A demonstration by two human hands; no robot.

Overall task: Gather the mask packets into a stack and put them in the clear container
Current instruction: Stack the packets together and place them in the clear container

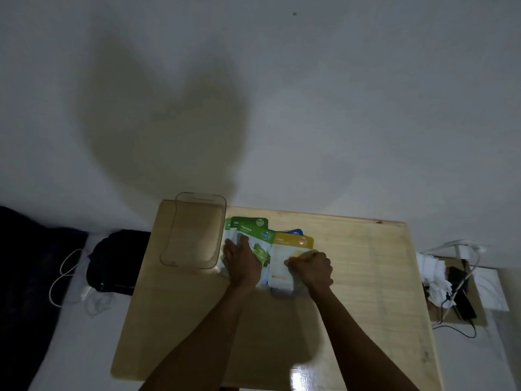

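A clear, round-cornered plastic container is sitting empty at the far left of the pale wooden table. Just beside it, glossy flat mask packets with green headers are lying fanned and overlapping. The left hand is pressing flat and open on them. The right hand is curling closed on the yellow-topped packet.
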